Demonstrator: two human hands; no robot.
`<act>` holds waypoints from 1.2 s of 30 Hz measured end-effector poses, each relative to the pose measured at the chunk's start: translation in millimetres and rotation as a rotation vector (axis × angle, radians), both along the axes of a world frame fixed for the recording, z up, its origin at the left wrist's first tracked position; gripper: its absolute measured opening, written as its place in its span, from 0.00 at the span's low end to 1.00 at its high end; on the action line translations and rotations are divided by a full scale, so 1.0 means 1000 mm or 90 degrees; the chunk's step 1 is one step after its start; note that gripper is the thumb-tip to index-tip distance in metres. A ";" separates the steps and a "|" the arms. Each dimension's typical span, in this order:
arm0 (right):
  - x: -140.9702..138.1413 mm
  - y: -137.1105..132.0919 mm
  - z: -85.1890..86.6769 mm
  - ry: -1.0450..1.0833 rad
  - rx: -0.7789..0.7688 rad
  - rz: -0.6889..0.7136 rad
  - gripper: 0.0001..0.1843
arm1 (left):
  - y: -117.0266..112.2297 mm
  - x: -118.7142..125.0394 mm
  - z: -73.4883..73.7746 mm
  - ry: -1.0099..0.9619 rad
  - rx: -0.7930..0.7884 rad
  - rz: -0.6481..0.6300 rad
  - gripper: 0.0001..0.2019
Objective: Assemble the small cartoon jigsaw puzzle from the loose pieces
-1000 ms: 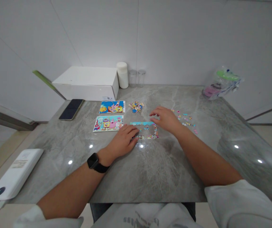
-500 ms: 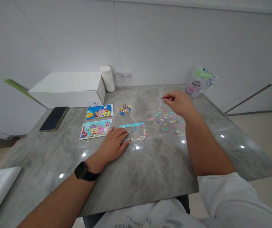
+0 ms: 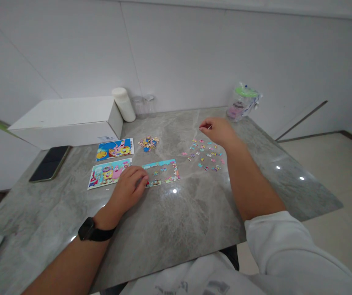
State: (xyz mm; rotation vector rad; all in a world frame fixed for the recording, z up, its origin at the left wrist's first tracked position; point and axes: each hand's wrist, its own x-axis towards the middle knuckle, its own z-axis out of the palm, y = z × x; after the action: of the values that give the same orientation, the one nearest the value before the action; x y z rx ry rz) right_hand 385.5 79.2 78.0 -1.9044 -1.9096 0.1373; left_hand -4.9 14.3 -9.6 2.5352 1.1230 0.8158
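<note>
A partly assembled jigsaw puzzle (image 3: pixel 172 172) lies on the table, its border joined and a few loose pieces inside. My left hand (image 3: pixel 129 186) rests at its left edge, fingers slightly bent and thumb apart, covering that edge and the corner of a cartoon picture card (image 3: pixel 102 174). My right hand (image 3: pixel 219 130) hovers just beyond the scattered jigsaw pieces (image 3: pixel 206 153). Its thumb and fingertips are pinched together; whatever is between them is too small to make out. Behind the puzzle sits a heap of other jigsaw pieces (image 3: pixel 149 143), beside a second, blue picture card (image 3: pixel 114 149).
At the back left are a white box (image 3: pixel 62 119), a white bottle (image 3: pixel 123 105) and two clear glass jars (image 3: pixel 149 105). A phone (image 3: pixel 50 163) lies at the left. A plastic-wrapped cup with a green lid (image 3: pixel 243 101) stands at the back right.
The camera view has shifted, moving the table's contents left in the picture. My left hand has drawn back a little from the puzzle, its fingers more bent. My right hand stays raised and pinched.
</note>
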 end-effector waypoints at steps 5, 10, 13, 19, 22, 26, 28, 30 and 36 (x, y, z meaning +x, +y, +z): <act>-0.023 0.013 -0.037 -0.105 -0.147 0.088 0.11 | 0.006 0.001 0.010 -0.122 -0.074 0.037 0.23; -0.042 0.018 -0.064 -0.171 -0.201 0.135 0.11 | -0.010 0.028 0.029 -0.166 -0.194 -0.034 0.25; -0.046 0.019 -0.073 -0.185 -0.213 0.151 0.12 | -0.028 0.054 0.038 -0.129 -0.228 -0.184 0.25; -0.045 0.022 -0.082 -0.199 -0.219 0.150 0.10 | -0.043 0.067 0.027 -0.136 -0.215 -0.286 0.24; -0.043 0.024 -0.084 -0.190 -0.222 0.159 0.08 | -0.039 0.058 0.016 -0.135 -0.186 -0.276 0.24; -0.041 0.025 -0.084 -0.169 -0.234 0.168 0.07 | -0.035 0.054 0.011 -0.113 -0.172 -0.283 0.23; -0.040 0.025 -0.084 -0.149 -0.243 0.172 0.07 | -0.036 0.056 0.010 -0.102 -0.176 -0.291 0.22; -0.040 0.025 -0.084 -0.132 -0.243 0.170 0.07 | -0.037 0.059 0.009 -0.096 -0.178 -0.309 0.22; -0.045 0.023 -0.078 -0.036 -0.244 0.186 0.06 | -0.037 0.058 0.008 -0.144 -0.212 -0.299 0.22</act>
State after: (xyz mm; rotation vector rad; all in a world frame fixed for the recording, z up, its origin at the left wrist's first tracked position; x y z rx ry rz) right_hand 340.6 102.1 0.5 -1.8542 -2.3261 0.5802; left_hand 52.9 -22.7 -2.0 2.2223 0.5074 0.6969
